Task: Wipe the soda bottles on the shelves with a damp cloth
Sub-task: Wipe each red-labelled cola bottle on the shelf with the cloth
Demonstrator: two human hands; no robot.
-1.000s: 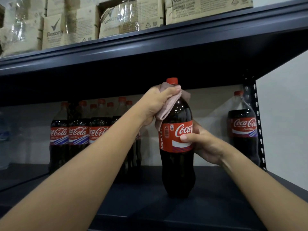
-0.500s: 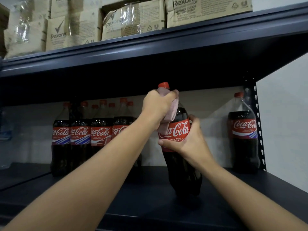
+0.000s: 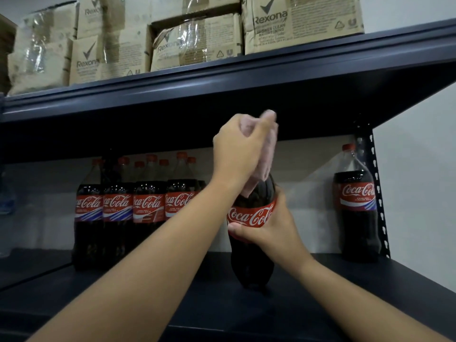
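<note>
A large cola bottle (image 3: 251, 257) with a red label stands on the dark shelf (image 3: 222, 304), tilted slightly. My right hand (image 3: 269, 230) grips it around the label. My left hand (image 3: 237, 146) holds a pink cloth (image 3: 267, 154) wrapped over the bottle's neck and cap, which are hidden under it. A group of several more cola bottles (image 3: 138, 211) stands at the back left, and a single cola bottle (image 3: 357, 208) stands at the back right by the shelf post.
The upper shelf (image 3: 222, 80) hangs close above the bottle top and carries several cardboard cartons (image 3: 197, 43). A perforated upright post (image 3: 375, 193) and a white wall bound the right side. A clear water bottle (image 3: 6, 201) is at the far left.
My left hand with the cloth has slid up from the bottle's shoulder over the neck and cap. My right hand has turned the bottle and kept its grip on the label.
</note>
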